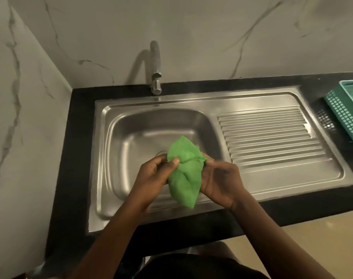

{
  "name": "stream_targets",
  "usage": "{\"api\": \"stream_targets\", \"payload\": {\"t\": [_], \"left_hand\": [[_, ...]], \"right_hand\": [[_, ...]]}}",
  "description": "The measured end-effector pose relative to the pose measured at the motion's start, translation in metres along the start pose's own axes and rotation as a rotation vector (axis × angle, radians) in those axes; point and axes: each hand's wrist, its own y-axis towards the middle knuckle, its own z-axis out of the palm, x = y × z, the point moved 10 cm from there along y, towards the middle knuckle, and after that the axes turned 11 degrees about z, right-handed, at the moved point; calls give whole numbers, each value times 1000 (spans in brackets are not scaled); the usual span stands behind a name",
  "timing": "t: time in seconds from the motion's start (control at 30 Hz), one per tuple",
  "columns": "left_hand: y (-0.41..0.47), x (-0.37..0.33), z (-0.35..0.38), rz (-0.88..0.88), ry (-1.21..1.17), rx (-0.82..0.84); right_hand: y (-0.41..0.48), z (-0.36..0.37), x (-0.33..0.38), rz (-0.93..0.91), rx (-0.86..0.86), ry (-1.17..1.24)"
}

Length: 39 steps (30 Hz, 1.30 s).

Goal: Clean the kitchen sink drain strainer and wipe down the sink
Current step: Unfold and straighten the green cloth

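**Cloth gathered in both hands over the basin**

The left hand (pixel 153 174) and right hand (pixel 220 182) hold a green cloth (pixel 184 174) between them, above the near half of the sink (pixel 131 127). Each hand is closed on one side of the bunched cloth: the left thumb presses its upper left edge, and the right fingers pinch the fold on the opposite side.

The cloth's long axis runs away from the person. One rounded end rises beyond the hands; the other tapers to a point hanging toward the near rim.

The drain (pixel 160 153) lies just beyond the left hand, below the cloth's far end and mostly hidden by it. Whether a strainer sits in it cannot be told. The left hand is the nearer to it.

To the right of the right hand lies the ribbed drainboard (pixel 268 137); farther right a teal basket (pixel 348 109) stands on the desk (pixel 79 137). The tap (pixel 155 67) stands well beyond both hands.

Judging by this, wiping starts with a short drop forward and down.
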Motion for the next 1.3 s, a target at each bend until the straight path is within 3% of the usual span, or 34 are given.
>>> {"api": "stream_targets", "payload": {"t": [0.2,0.57,0.87,1.13,1.3], "left_hand": [[-5,-13,48,134,173,13],[-62,6,219,97,95,130],[-100,26,374,65,63,344],[-66,26,452,120,112,355],[-21,24,499,148,114,337]], "right_hand": [[-58,-26,19,-117,-208,-357],[-230,-105,59,-277,-420,-439],[-362,-182,94,-338,-548,-460],[-408,-223,151,-346,-568,-593],[-419,-249,211,-392,-631,-533]]}}
